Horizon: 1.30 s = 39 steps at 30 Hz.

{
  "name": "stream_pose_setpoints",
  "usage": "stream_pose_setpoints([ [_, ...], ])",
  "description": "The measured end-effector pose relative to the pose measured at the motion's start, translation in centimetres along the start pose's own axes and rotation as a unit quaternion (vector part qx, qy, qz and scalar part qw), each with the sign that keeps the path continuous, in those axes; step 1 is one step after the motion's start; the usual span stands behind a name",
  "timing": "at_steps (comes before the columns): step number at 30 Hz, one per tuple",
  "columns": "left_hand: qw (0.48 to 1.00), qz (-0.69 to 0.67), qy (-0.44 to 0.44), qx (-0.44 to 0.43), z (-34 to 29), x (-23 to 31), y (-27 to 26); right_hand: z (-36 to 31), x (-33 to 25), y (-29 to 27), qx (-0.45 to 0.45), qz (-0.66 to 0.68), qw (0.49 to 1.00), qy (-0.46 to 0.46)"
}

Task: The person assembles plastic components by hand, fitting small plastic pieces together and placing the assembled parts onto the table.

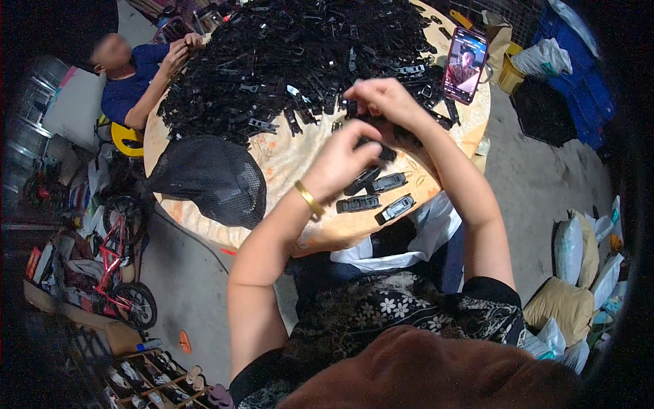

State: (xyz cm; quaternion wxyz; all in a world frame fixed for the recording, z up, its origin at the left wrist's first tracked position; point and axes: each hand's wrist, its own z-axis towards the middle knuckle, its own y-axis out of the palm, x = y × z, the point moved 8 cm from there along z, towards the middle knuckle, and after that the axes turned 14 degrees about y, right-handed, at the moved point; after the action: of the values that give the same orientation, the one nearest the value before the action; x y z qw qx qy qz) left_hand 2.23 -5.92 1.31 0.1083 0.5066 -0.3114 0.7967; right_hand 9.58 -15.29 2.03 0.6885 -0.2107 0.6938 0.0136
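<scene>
A large heap of small black plastic clip-like parts [286, 61] covers most of the round table [286, 153]. My left hand [340, 160], with a gold bracelet at the wrist, hovers over the near part of the table. Its fingers curl in toward the thumb beside a dark piece; what they hold, if anything, does not show. At the near edge of the heap is my right hand [390, 102], fingers bent and smeared by motion. Several longer black pieces, one a grey-topped clip [395, 209], lie on the cloth just below my hands.
A black mesh bag [211, 177] lies on the table's left side. A phone [465, 66] stands at the right edge of the heap. Across at the left sits another person [133, 82], hands at the heap. Filled sacks [562, 307] and a red bicycle [116, 266] are on the floor.
</scene>
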Motion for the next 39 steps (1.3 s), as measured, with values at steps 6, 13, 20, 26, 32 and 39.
stream_pose_setpoints([
  [6,0.98,0.081,0.148,-0.102,0.3,2.8,0.3,-1.3,-1.7,5.2,0.05,-0.395,0.896,-0.197],
  [13,0.816,0.528,-0.07,0.223,-0.5,-1.7,-10.4,-2.4,-2.5,6.3,0.061,-0.414,0.889,-0.184],
  [20,0.837,0.484,-0.138,0.214,-0.3,-3.4,-10.9,-2.4,-2.1,4.2,0.14,-0.363,0.906,-0.165],
  [26,0.952,0.012,-0.039,0.304,0.2,-3.0,-9.8,-3.2,-3.3,1.2,0.192,-0.148,0.945,-0.219],
  [32,0.948,-0.176,-0.037,0.261,0.8,-3.1,-7.5,-4.0,-4.4,0.5,0.209,-0.143,0.921,-0.296],
  [39,0.941,-0.245,-0.054,0.227,1.0,-3.5,-6.5,-4.1,-4.6,1.3,0.177,-0.17,0.917,-0.315],
])
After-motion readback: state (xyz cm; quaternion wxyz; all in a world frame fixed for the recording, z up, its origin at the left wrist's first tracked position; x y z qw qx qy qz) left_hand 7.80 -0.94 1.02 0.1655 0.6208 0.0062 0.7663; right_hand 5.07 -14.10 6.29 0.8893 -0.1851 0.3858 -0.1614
